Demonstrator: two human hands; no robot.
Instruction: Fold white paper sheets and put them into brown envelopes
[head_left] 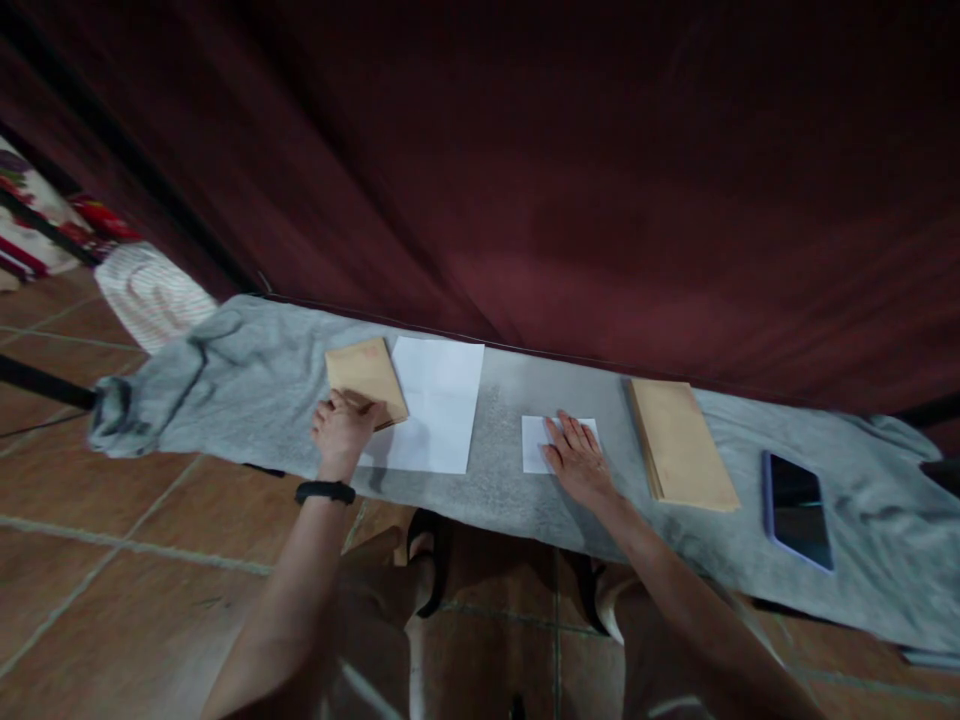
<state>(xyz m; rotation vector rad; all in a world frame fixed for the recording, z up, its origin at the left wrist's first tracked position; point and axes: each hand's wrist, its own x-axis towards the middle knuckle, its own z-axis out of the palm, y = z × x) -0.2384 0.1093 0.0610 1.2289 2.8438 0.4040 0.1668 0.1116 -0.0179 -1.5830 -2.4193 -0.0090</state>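
Kraft-paper stack [364,366], small white slip [533,452]
I'm resting the left hand [343,427] on the stack, fingers half-curled (can't tell its grip), and laying the right hand [579,464] open, flat on the slip.

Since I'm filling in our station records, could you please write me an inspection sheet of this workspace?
Surface: grey cloth, wrinkled towards both ends.
Job's things: left brown paper stack overlaps the large white sheet; small white paper lies apart to the right; right brown paper stack lies beyond it.
Clutter: phone, at the right, its screen dark.
Hands: left hand on the left stack, its grip unclear; right hand spread on the small paper.
Cables: thin dark line at far left, possibly a cable.
Surroundings: dark red curtain behind; tiled floor below.
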